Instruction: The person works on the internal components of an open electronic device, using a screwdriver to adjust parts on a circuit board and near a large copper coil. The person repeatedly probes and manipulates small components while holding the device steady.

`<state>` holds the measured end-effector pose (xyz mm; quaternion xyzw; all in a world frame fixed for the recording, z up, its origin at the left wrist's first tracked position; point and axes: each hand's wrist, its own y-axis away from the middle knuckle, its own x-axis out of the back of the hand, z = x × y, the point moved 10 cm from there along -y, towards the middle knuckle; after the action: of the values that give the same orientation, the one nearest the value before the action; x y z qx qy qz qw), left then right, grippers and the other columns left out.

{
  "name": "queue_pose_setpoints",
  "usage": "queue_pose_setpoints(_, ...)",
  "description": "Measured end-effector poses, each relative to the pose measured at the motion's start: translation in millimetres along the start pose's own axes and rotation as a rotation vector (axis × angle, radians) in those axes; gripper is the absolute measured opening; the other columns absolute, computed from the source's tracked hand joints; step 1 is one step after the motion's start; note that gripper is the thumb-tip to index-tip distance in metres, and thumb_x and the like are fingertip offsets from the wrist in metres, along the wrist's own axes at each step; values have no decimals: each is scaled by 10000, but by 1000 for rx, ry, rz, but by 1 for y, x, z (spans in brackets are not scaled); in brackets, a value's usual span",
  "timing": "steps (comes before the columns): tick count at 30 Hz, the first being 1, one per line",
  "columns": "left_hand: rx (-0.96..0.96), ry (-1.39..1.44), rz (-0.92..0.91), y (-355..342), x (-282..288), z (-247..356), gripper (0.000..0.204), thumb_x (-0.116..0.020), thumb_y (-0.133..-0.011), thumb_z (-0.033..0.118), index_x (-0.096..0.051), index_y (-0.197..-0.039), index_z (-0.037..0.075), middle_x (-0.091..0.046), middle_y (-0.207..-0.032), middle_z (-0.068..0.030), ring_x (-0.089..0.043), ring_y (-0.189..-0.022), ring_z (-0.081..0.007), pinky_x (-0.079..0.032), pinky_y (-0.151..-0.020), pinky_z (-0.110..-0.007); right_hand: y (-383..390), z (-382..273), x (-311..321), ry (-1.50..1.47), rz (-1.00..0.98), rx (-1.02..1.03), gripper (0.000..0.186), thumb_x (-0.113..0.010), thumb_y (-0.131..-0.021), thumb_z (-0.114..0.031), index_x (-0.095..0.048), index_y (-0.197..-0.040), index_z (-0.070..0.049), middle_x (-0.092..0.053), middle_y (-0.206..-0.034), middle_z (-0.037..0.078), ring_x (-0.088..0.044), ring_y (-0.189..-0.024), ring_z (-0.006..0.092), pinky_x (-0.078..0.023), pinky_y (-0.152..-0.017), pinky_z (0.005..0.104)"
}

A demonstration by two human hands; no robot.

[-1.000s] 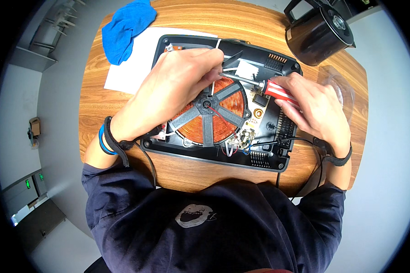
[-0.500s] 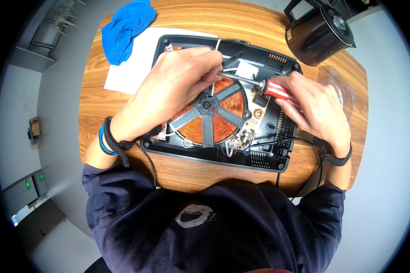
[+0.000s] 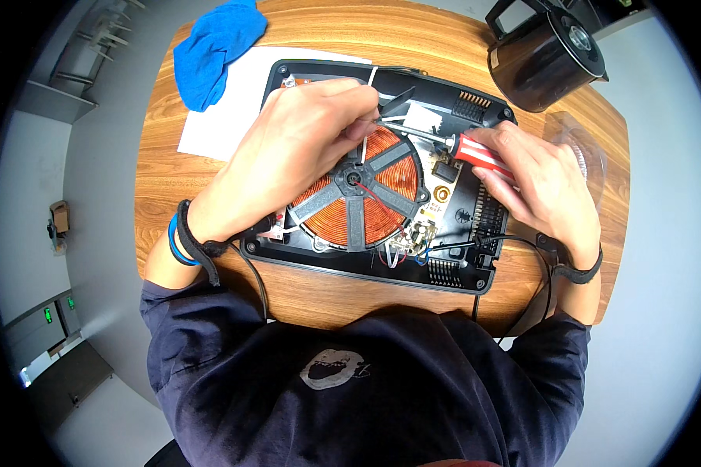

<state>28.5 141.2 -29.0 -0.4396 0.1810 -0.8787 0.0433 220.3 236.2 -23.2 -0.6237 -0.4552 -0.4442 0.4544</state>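
Observation:
An opened induction cooktop point(image 3: 358, 268) with a black housing lies in front of me, its round copper coil point(image 3: 393, 167) on black spokes showing. My right hand point(image 3: 533, 171) is wrapped round the red and white handle of a screwdriver point(image 3: 479, 153). The metal shaft points left over the coil's upper edge, its tip close to my left fingertips. My left hand point(image 3: 308, 128) is closed in a pinch above the coil's upper left; what the fingers hold is hidden. A white wire and a dark flat piece point(image 3: 397, 101) show beside them. The circuit board point(image 3: 444, 173) lies right of the coil.
A blue cloth point(image 3: 214, 54) and white paper point(image 3: 206, 132) lie at the far left of the wooden table point(image 3: 319, 300). At the far right stands a dark kettle point(image 3: 541, 66), with a clear plastic piece point(image 3: 576, 140) nearer. A black cable point(image 3: 549, 284) runs off the front edge.
The screwdriver has turned slightly in my right hand, and its shaft has shifted a little. My left hand has hardly moved.

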Motion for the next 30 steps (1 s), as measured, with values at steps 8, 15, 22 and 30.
queue_pose_setpoints(8,-5,3,0,0,1,1,365,-826,-952,-29,-469,-887,12,-722,-949,-143,-672,-863,-382,-556,-766,-428,0,-2,0,24,-24,-14,345,-752,-1085,-298,-720,-1322,-50,-721,-1056,139,-774,-909,343,-621,-708,437)
queue_pose_setpoints(15,-13,-2,-14,0,1,3,373,-827,-949,-31,-463,-883,14,-723,-939,-145,-676,-865,-387,-556,-764,-428,0,-3,-1,39,-24,-1,348,-754,-1085,-293,-722,-1332,-49,-724,-1054,138,-774,-909,342,-622,-705,437)
queue_pose_setpoints(22,-28,-5,-10,1,0,2,372,-831,-956,-21,-469,-880,16,-724,-934,-136,-671,-846,-373,-550,-740,-424,-1,-4,1,45,-11,12,340,-776,-1056,-282,-732,-1297,-47,-715,-1044,135,-770,-904,337,-620,-696,428)
queue_pose_setpoints(30,-15,9,-23,0,-1,1,372,-834,-957,-17,-472,-876,17,-727,-939,-129,-656,-821,-355,-540,-720,-417,-2,-5,3,56,3,30,341,-788,-1037,-272,-731,-1288,-49,-716,-1057,138,-772,-918,336,-626,-709,430)
